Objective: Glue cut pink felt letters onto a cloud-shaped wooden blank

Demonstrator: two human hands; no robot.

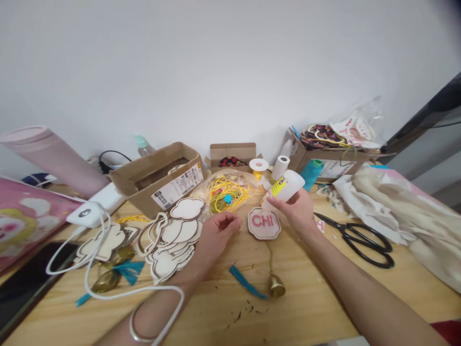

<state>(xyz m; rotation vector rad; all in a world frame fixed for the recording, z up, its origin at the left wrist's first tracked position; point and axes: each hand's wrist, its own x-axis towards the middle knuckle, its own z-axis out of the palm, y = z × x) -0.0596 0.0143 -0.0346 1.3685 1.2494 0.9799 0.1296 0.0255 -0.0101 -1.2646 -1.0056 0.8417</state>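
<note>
My right hand is wrapped round a white bottle with a yellow label, tilted so its narrow end points down and left. Under that end lies a plaque with pink letters "CHI". A string runs from the plaque to a brass bell, and a teal tassel lies beside the bell. Left of the plaque, my left hand has its fingers curled and pinched together; anything between the fingertips is too small to name. Yellow cords lie tangled behind it.
White cloud-shaped boards are piled at the left, before an open cardboard box. A white cable crosses my left forearm. Black scissors lie right of my right hand. Behind it stand a teal thread cone and a filled box.
</note>
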